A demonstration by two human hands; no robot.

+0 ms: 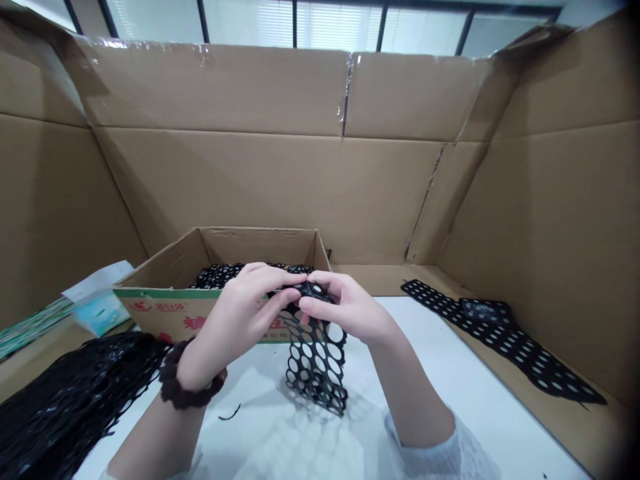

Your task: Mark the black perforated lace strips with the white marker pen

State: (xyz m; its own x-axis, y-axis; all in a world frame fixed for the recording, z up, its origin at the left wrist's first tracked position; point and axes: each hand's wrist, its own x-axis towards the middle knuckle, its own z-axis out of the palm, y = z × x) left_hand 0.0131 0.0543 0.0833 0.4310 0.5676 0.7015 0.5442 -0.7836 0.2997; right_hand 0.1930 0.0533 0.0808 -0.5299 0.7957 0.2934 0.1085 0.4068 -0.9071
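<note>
A black strip full of round holes [317, 360] hangs from my hands over the white table, its lower end curling near the surface. My left hand [255, 297], with a dark scrunchie [187, 380] at the wrist, pinches the strip's upper edge between thumb and fingers. Close beside it, my right hand [347, 303] grips the same edge, thumb in front and fingers behind. The top of the strip is bunched or folded between the fingertips. Just behind the hands stands an open cardboard box [165, 313], holding more black perforated material [220, 275].
A heap of glossy black strands [75, 400] lies at left. Beyond it are a tissue pack [100, 310] and green-white strips [35, 327]. On the right lies a long black perforated strip [500, 340]. Tall cardboard walls [270, 180] surround the white table [420, 373]. A black scrap [230, 413] lies in front.
</note>
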